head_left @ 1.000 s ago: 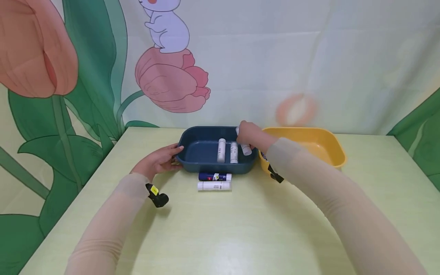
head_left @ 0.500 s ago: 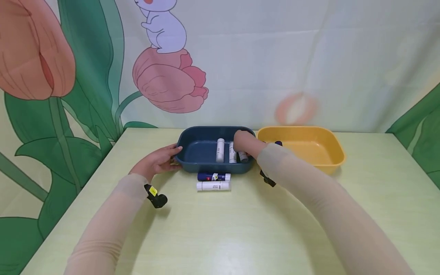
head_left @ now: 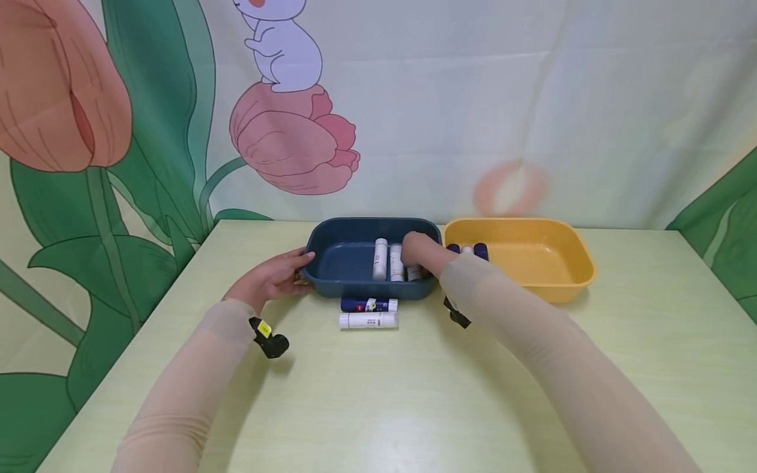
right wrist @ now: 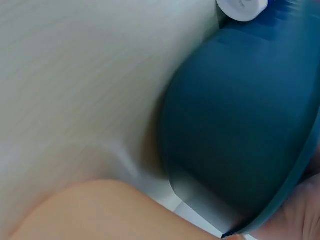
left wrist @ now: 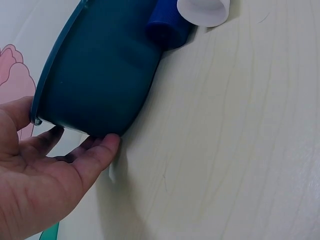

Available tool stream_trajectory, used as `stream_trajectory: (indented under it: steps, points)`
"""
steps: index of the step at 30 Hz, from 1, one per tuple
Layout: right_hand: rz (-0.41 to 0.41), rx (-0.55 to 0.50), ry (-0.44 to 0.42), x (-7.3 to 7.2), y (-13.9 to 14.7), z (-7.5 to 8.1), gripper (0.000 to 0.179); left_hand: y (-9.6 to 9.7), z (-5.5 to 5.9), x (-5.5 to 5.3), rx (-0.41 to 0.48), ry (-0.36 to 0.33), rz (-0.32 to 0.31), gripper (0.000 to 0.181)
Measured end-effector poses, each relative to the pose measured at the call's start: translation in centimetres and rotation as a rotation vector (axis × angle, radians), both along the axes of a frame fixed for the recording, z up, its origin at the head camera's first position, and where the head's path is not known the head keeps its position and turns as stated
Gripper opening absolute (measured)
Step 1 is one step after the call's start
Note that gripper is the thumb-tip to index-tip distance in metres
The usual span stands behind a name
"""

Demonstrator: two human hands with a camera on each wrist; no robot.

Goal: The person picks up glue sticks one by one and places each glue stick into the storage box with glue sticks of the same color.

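Observation:
My left hand (head_left: 278,279) grips the left end of a dark blue plastic bin (head_left: 349,289), thumb at the rim; the left wrist view shows its fingers (left wrist: 97,155) against the bin's outer wall. My right hand (head_left: 422,253) reaches into the bin's right end, knuckles up, holding a white glue stick (head_left: 414,273) whose lower end shows below the hand. Its fingertips are hidden behind the hand and bin wall. Two more white glue sticks, a left one (head_left: 380,259) and a middle one (head_left: 396,264), lie side by side in the bin.
A blue glue stick (head_left: 368,305) and a white-capped clear-ended one (head_left: 369,320) lie on the table (head_left: 378,407) before the bin. At right stands a yellow bin (head_left: 582,276) with blue glue sticks (head_left: 481,251) and a white one (head_left: 467,249), partly behind my right sleeve.
My right hand has lowered the white glue stick into the blue bin's right end. The middle glue stick has shifted slightly left. My left hand has stayed at the bin.

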State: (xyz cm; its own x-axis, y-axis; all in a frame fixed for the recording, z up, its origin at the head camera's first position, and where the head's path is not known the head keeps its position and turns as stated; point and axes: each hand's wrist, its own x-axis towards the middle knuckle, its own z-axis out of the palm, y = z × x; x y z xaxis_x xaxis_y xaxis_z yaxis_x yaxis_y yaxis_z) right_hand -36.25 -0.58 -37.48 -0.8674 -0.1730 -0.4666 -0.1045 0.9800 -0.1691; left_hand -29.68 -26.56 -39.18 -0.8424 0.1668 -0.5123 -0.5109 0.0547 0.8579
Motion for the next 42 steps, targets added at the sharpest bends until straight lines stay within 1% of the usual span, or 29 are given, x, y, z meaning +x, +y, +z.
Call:
stream_trajectory:
  steps: [6,8,13,15,17,20,24,28,31,35,39,42]
  points:
    - [-0.054,-0.126,-0.041,0.7,0.5,0.6,0.033,0.2,-0.1,0.0,-0.008,-0.007,0.003,0.061]
    - [-0.058,-0.146,-0.048,0.9,0.7,0.9,0.033,0.2,-0.1,0.0,-0.008,-0.013,0.013,0.061]
    - [0.004,-0.120,-0.015,1.4,1.6,2.2,0.033,0.3,-0.1,0.0,-0.011,-0.016,0.022,0.061]
    - [0.023,-0.152,0.015,1.9,2.1,2.7,0.035,0.3,-0.2,0.0,-0.012,-0.014,0.021,0.061]
    - [0.049,-0.213,0.055,2.7,2.8,3.3,0.041,0.3,-0.2,0.0,-0.010,-0.012,0.017,0.061]
    - [0.125,-0.331,0.127,4.4,4.1,3.9,0.048,0.4,-0.2,0.0,-0.005,-0.006,0.004,0.061]
    - [0.221,-0.446,0.214,6.9,5.5,4.1,0.042,0.4,0.0,0.0,0.001,0.005,-0.010,0.061]
    - [0.289,-0.500,0.278,9.3,5.7,3.9,0.039,0.3,0.1,0.0,-0.003,0.007,-0.008,0.061]
    - [0.331,-0.497,0.309,10.9,5.4,3.9,0.038,0.3,0.1,0.0,-0.004,0.007,-0.018,0.061]
    - [0.377,-0.467,0.292,12.7,4.8,3.5,0.041,0.4,-0.1,-0.1,0.003,0.003,-0.017,0.061]
    - [0.446,-0.419,0.273,14.2,4.1,2.3,0.042,0.2,-0.1,0.0,0.000,0.004,-0.012,0.061]
    - [0.479,-0.381,0.274,15.0,3.7,1.2,0.045,0.1,0.0,0.2,-0.004,0.006,-0.012,0.062]
